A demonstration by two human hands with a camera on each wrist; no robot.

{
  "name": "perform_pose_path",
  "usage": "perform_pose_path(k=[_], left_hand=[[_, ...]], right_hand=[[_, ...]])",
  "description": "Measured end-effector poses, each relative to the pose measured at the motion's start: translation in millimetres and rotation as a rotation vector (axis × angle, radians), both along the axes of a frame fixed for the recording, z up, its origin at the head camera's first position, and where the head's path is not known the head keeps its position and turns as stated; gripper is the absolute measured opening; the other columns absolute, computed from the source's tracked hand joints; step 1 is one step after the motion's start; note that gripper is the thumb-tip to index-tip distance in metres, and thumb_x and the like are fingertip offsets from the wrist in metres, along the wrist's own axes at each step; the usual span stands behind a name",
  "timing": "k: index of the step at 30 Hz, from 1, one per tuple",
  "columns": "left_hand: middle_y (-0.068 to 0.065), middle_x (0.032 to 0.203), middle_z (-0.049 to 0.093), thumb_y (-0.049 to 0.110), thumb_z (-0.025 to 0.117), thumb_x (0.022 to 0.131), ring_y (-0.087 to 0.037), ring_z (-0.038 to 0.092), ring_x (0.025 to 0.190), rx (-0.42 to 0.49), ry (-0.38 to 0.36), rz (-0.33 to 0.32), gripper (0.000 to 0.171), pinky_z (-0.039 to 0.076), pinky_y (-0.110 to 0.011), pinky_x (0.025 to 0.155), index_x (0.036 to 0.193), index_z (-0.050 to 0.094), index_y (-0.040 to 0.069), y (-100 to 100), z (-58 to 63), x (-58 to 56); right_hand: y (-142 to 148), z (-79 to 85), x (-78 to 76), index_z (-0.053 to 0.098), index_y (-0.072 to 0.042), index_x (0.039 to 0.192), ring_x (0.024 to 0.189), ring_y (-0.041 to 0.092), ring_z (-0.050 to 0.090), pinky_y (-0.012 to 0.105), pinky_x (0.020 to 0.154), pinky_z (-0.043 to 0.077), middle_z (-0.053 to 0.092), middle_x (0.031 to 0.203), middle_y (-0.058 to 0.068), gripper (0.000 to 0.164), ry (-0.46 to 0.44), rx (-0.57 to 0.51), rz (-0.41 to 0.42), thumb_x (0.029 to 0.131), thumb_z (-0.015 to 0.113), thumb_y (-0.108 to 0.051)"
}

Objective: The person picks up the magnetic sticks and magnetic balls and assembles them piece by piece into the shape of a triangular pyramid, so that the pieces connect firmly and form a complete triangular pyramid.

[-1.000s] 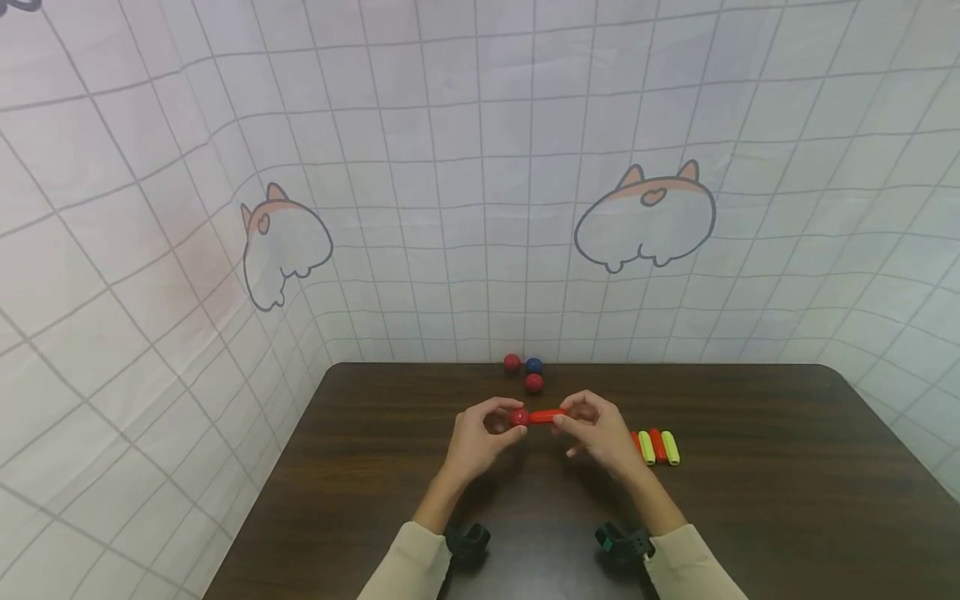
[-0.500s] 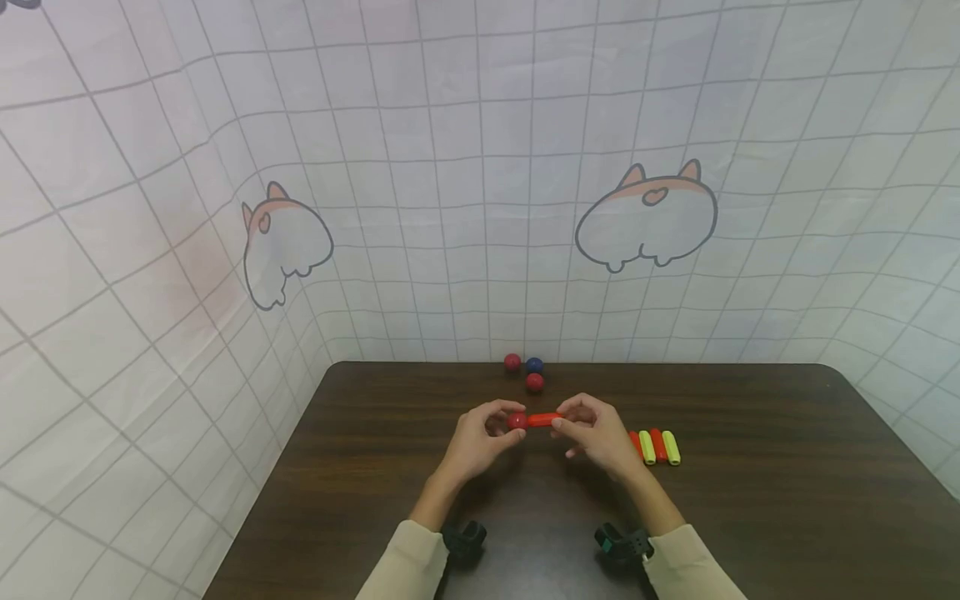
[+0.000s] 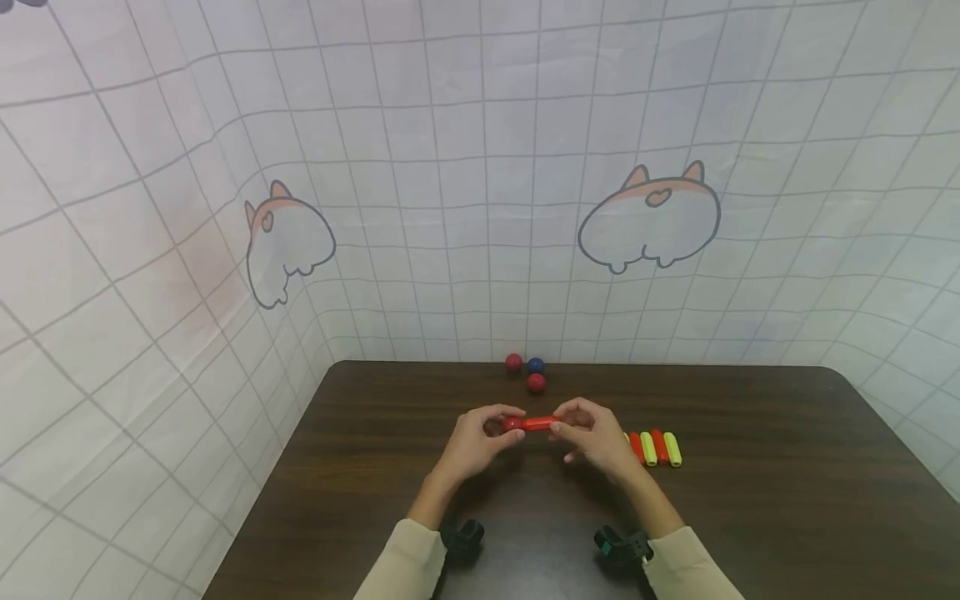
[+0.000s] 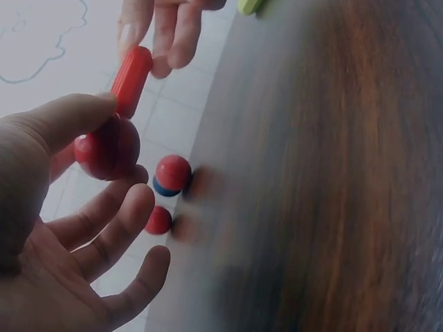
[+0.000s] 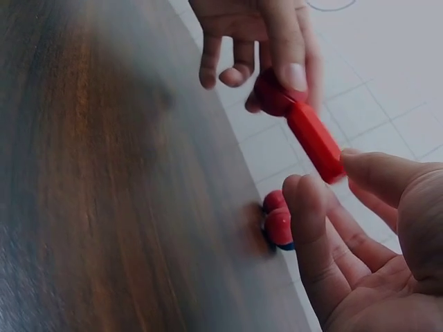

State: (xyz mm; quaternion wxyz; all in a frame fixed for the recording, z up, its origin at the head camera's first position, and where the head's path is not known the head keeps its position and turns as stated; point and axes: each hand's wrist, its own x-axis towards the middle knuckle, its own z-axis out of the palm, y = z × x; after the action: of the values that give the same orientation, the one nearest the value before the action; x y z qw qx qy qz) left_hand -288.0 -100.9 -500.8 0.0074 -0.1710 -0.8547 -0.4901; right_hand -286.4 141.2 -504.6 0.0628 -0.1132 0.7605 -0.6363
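Observation:
My left hand (image 3: 468,443) pinches a dark red ball (image 4: 97,153) between thumb and index finger, its other fingers loosely spread in the left wrist view. A bright red rod (image 5: 313,140) with faceted sides meets the ball end to end. Thumb and fingertips of my right hand (image 3: 597,439) pinch the rod's far end, covering that tip in the head view. Ball and rod lie in one line between the hands, over the middle of the dark wooden table (image 3: 765,500).
Two red balls, one farther back (image 3: 513,362) and one nearer (image 3: 536,384), sit with a blue ball (image 3: 536,365) at the table's back edge. Several red and yellow rods (image 3: 659,447) lie side by side right of my right hand. A white gridded curtain (image 3: 465,208) stands behind.
Both hands have drifted slightly toward me, with the ball and rod shifting a little left. The grips stay the same, and the rod still meets the ball.

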Motion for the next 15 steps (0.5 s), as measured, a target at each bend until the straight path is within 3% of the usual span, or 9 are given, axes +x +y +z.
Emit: perform_pose_path(k=[7,15], left_hand=[[0.000,0.096,0.075,0.020,0.083,0.087,-0.012,0.065,0.077,-0.025,-0.009,0.071,0.026,0.050,-0.026,0.066,0.113,0.078,0.021,-14,-5.0,-4.2],[-0.001,0.100,0.076,0.019,0.086,0.083,-0.010,0.061,0.074,-0.083,-0.030,0.110,0.028,0.048,-0.028,0.065,0.110,0.079,0.021,-25,-14.3,-9.8]], right_hand=[[10,-2.2,-3.9,0.059,0.004,0.125,0.096,0.029,0.076,0.039,0.062,0.061,0.066,0.119,0.034,0.037,0.012,-0.022,-0.021,0.097,0.072,-0.016],[23,2.5,-4.5,0.059,-0.001,0.129,0.099,0.028,0.074,0.039,0.066,0.062,0.062,0.128,0.035,0.037,0.016,-0.026,-0.029,0.099,0.070,-0.018]])
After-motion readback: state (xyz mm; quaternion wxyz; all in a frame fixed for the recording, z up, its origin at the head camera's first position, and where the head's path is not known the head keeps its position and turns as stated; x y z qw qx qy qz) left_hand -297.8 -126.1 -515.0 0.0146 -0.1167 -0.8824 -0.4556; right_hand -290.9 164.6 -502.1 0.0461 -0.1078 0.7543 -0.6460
